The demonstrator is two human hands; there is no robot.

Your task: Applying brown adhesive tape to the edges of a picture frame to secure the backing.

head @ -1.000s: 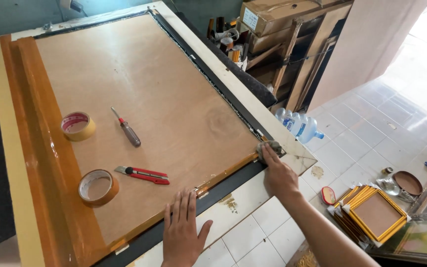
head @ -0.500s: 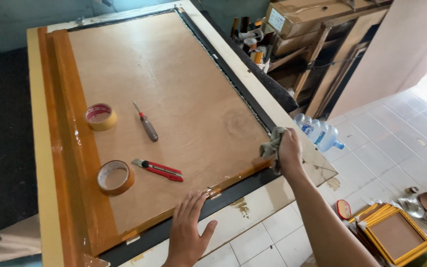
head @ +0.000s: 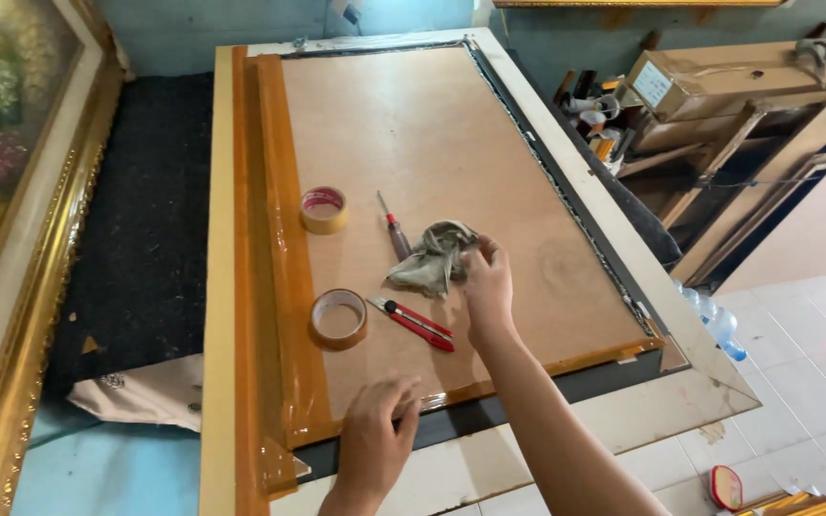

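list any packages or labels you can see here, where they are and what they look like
Cardboard box: on the wooden shelving right of the table, long, brown, taped along the top.
Label: on the box's near end, small white rectangle with dark print.
Water bottles: on the tiled floor by the table's right edge, clear bluish plastic, partly hidden.
No signs or screens show.

Both hands, the left hand (head: 375, 447) and the right hand (head: 488, 287), are bare, with bare forearms; no sleeves, rings, watch or gloves show.
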